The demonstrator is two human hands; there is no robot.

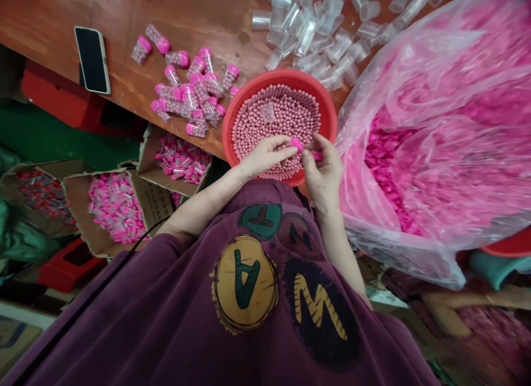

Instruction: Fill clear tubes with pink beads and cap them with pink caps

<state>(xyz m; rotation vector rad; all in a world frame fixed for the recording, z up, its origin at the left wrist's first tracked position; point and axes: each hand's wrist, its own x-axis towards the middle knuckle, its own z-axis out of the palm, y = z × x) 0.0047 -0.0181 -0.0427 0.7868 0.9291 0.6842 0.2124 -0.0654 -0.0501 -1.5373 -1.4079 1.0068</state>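
Over a red bowl [329, 126] full of small pink beads [253, 120], both hands work close together. My left hand [267, 155] is closed, with a bright pink cap [296, 144] pinched at its fingertips. Whether a clear tube sits under that cap is hidden. My right hand [324, 167] is curled just beside it, thumb and fingers near the cap. Another pink cap [317, 156] shows between the right thumb and fingers. A small clear tube [267, 112] lies on the beads.
Several pink-capped bead jars [199, 90] lie left of the bowl, near a phone [92, 60]. Clear tubes [307, 32] are heaped behind. A large plastic bag [435, 126] of pink caps crowds the right. A carton [116, 206] holds capped jars. Another person's arm [448, 308] shows lower right.
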